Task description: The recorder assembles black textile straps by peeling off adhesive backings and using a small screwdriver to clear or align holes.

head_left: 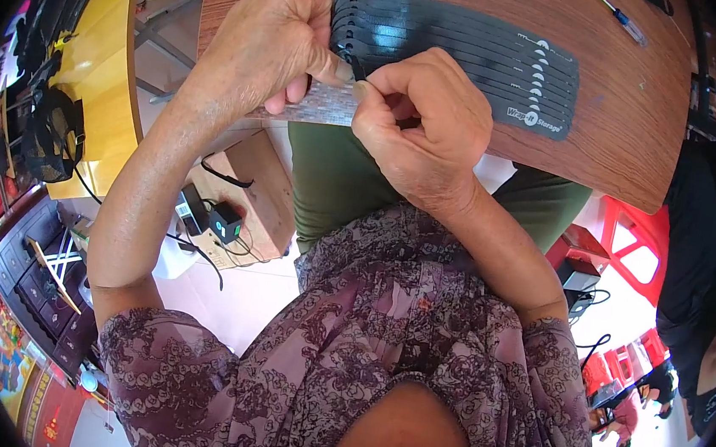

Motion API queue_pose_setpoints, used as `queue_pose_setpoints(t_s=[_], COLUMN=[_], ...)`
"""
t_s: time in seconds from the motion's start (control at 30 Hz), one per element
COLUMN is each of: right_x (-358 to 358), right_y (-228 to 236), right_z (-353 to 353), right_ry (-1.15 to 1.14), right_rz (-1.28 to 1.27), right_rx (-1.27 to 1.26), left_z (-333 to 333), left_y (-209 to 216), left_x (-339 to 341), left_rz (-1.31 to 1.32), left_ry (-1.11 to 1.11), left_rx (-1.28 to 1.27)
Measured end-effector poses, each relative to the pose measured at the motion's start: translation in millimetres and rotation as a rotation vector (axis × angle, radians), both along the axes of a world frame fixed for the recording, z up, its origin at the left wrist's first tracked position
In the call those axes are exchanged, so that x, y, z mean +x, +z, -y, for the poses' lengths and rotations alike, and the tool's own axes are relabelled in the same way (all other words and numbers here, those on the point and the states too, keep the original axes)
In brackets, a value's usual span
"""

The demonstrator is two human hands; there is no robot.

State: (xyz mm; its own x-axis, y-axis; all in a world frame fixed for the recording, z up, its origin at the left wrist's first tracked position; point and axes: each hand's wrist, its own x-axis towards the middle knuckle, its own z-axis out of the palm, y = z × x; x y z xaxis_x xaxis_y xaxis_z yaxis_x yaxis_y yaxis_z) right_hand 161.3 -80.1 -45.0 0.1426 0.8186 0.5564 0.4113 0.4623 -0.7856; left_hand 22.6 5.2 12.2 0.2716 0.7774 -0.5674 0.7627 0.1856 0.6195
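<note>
A dark grey sheet of cable straps (458, 58), cut into several long parallel strips, lies on the wooden table (624, 102) in front of me. Small slots run along its left end, and pale printing marks its right end. Over the lower left corner my left hand (275, 50) is closed, thumb pressed toward a narrow black strap end (357, 67). My right hand (431, 115) meets it from the other side, its thumb and index finger pinched at the same strap end. The fingers hide most of the piece between them.
A screwdriver (629, 26) with a blue handle lies at the table's far right. Under the left hand, a silvery patterned strip (329, 110) lies along the table's near edge. A yellow table (107, 74) stands left, a cardboard box (251, 184) below. Another person in black (701, 245) is at right.
</note>
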Motion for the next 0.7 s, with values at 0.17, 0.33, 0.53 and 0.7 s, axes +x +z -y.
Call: queue_pose_setpoints(t_s=[0.17,0.33,0.53,0.7], right_x=[2,-6,-8,-5], right_y=[-3,-13,-17,-15], right_z=[0,-4,-5,-4], right_ry=[0.022,-0.012,-0.045,-0.058], right_rz=[0.038,0.169,0.208,0.149], right_rx=[0.014,0.138,0.193,0.211], left_z=[-1,1,2,5], left_y=[0,1,4,0], left_x=[-4,-12,-4,-5], left_rz=[0.027,0.130,0.021,-0.008], left_ry=[-0.068,-0.046,-0.049,-0.059], left_rx=[-0.011,-0.061,-0.012,0.031])
